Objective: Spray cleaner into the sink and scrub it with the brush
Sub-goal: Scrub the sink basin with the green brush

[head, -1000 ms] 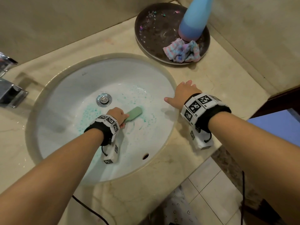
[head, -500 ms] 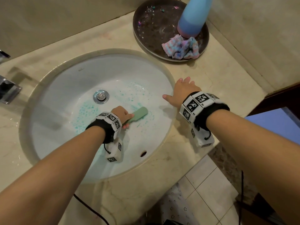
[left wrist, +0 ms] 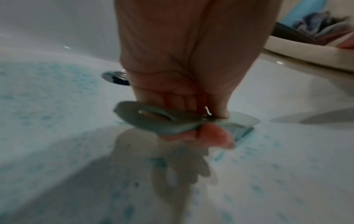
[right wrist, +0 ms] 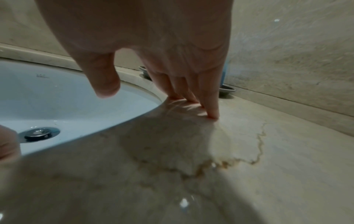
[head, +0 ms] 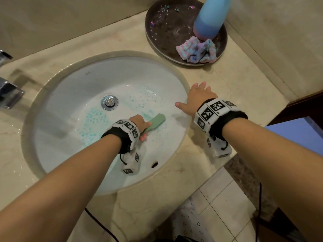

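A white oval sink (head: 90, 84) is set in the marble counter, its bowl flecked with teal cleaner foam (head: 95, 119) around the chrome drain (head: 109, 102). My left hand (head: 139, 124) grips the handle of a pale green brush (head: 154, 121), whose head lies on the bowl right of the drain. In the left wrist view the fingers curl round the brush handle (left wrist: 153, 119) close above the wet porcelain. My right hand (head: 197, 96) rests on the counter at the sink's right rim, fingers (right wrist: 210, 98) straight, thumb over the bowl. The blue spray bottle (head: 208, 16) stands on a dark tray.
The dark round tray (head: 167, 32) at the back right also holds a crumpled pastel cloth (head: 197, 50). A chrome tap (head: 8, 93) sits at the left edge. The counter's front edge drops to a tiled floor (head: 225, 206). A wall runs close behind.
The brush has slid a little to the right across the bowl, away from the drain. My right hand stays planted on the rim.
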Demonstrator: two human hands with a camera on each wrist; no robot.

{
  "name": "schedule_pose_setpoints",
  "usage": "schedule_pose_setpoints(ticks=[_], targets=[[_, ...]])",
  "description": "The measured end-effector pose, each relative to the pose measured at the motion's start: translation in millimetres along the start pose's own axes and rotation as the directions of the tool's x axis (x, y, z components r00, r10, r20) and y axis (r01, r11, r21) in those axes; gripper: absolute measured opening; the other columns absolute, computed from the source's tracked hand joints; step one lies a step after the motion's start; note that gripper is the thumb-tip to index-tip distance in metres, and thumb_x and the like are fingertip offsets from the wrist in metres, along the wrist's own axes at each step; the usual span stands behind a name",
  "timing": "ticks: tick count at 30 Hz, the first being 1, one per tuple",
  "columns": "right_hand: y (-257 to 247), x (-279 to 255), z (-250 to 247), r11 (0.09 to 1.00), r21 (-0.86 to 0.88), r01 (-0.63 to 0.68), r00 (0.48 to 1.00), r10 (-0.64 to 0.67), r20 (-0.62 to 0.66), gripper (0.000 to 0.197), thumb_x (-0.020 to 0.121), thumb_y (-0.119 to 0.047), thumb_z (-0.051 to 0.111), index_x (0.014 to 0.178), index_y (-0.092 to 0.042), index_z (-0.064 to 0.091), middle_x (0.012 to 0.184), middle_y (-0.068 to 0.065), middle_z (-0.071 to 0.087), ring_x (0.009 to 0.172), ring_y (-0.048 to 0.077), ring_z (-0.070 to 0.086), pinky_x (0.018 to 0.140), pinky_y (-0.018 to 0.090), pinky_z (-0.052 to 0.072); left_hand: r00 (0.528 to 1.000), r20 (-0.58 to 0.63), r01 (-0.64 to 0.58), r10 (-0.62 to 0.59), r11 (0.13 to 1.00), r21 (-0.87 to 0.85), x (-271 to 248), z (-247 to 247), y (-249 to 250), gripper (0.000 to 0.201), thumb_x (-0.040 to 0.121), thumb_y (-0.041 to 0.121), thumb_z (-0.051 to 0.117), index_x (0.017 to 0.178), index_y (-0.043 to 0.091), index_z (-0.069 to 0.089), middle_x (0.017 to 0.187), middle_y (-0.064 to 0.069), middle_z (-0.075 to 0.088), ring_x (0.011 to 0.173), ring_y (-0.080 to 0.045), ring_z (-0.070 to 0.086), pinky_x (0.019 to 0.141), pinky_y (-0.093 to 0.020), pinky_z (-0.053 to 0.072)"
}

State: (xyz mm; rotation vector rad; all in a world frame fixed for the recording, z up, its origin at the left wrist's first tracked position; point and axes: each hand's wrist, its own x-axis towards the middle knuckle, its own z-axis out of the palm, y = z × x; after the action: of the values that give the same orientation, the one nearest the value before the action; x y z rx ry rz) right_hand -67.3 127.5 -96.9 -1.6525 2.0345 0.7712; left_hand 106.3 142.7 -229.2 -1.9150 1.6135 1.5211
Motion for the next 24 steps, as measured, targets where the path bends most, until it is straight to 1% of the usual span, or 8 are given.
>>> schedule_pose_setpoints(ticks=[2, 3, 6, 11, 15, 18, 20, 24], targets=[[0, 0, 0, 1.000, -0.003, 0.001, 1.000, -0.001, -0.001, 0.095, 0.090, -0.061, 0.039, 0.148, 0.002, -0.003, 0.155, 0.025, -0.003, 0.144, 0.040, 0.007, 0.113, 0.047, 0.020, 0.995, -0.089, 0.049, -0.051, 0.998, -0.026, 7, -6, -7, 0.049, 0.095, 0.039, 0.048, 0.089, -0.006, 0.065, 0.084, -0.018, 0.070, 0.074, -0.030, 0.067, 0.082, -0.036, 0.056], [0, 0, 0, 1.000, -0.007, 0.001, 1.000, -0.001, -0.001, 0.095, 0.090, -0.061, 0.039, 0.148, 0.002, -0.003, 0.155, 0.025, -0.003, 0.144, 0.040, 0.007, 0.114, 0.047, 0.020, 0.990, -0.124, 0.065, -0.069, 0.997, -0.042, 8, -9, -10, 0.050, 0.094, 0.039, 0.048, 0.089, -0.007, 0.065, 0.088, -0.020, 0.070, 0.081, -0.033, 0.068, 0.084, -0.041, 0.055], [0, 0, -1, 1.000, -0.016, 0.006, 1.000, -0.006, 0.000, 0.095, 0.091, -0.060, 0.038, 0.148, 0.003, -0.003, 0.155, 0.026, -0.003, 0.143, 0.040, 0.006, 0.114, 0.047, 0.018, 0.980, -0.178, 0.095, -0.092, 0.995, 0.010, 1, -15, -9, 0.048, 0.097, 0.037, 0.043, 0.072, -0.002, 0.057, 0.063, -0.013, 0.066, 0.086, -0.032, 0.064, 0.070, -0.032, 0.049], [0, 0, 0, 1.000, -0.012, 0.012, 1.000, -0.012, -0.006, 0.096, 0.090, -0.061, 0.039, 0.148, 0.003, -0.003, 0.155, 0.026, -0.004, 0.143, 0.041, 0.006, 0.114, 0.047, 0.019, 0.999, -0.030, 0.020, -0.020, 1.000, 0.008, -6, 8, 22, 0.045, 0.101, 0.036, 0.035, 0.068, 0.008, 0.047, 0.049, 0.000, 0.054, 0.048, -0.013, 0.054, 0.054, -0.021, 0.040], [0, 1, 0, 1.000, -0.010, 0.015, 1.000, -0.015, 0.000, 0.097, 0.090, -0.061, 0.040, 0.148, 0.003, -0.004, 0.154, 0.026, -0.004, 0.143, 0.041, 0.006, 0.113, 0.048, 0.020, 0.999, 0.017, 0.030, -0.031, 0.999, 0.034, -1, 15, 22, 0.050, 0.101, 0.040, 0.030, 0.074, 0.004, 0.052, 0.070, -0.008, 0.058, 0.069, -0.025, 0.056, 0.071, -0.029, 0.044], [1, 0, -2, 1.000, -0.018, 0.020, 1.000, -0.020, 0.001, 0.097, 0.090, -0.062, 0.039, 0.148, 0.003, -0.004, 0.154, 0.027, -0.003, 0.143, 0.042, 0.006, 0.114, 0.048, 0.019, 1.000, -0.022, 0.012, -0.011, 0.999, 0.033, -3, 3, 11, 0.052, 0.101, 0.038, 0.033, 0.067, 0.002, 0.048, 0.053, -0.007, 0.059, 0.048, -0.019, 0.056, 0.050, -0.020, 0.045], [1, -2, -2, 0.999, -0.031, 0.029, 1.000, -0.029, -0.003, 0.095, 0.091, -0.061, 0.038, 0.148, 0.004, -0.003, 0.155, 0.027, -0.002, 0.143, 0.041, 0.006, 0.114, 0.047, 0.017, 0.997, -0.081, 0.020, -0.015, 0.998, 0.062, -3, -5, -3, 0.053, 0.100, 0.040, 0.036, 0.060, 0.007, 0.047, 0.056, -0.008, 0.057, 0.049, -0.021, 0.054, 0.050, -0.023, 0.042], [0, -7, -3, 0.999, -0.030, 0.024, 1.000, -0.025, -0.004, 0.095, 0.091, -0.060, 0.039, 0.148, 0.004, -0.003, 0.155, 0.026, -0.002, 0.144, 0.040, 0.005, 0.114, 0.047, 0.016, 0.996, -0.048, 0.069, -0.072, 0.996, -0.057, -3, -12, -26, 0.057, 0.097, 0.045, 0.041, 0.059, 0.004, 0.054, 0.044, -0.006, 0.058, 0.041, -0.021, 0.053, 0.063, -0.029, 0.052]])
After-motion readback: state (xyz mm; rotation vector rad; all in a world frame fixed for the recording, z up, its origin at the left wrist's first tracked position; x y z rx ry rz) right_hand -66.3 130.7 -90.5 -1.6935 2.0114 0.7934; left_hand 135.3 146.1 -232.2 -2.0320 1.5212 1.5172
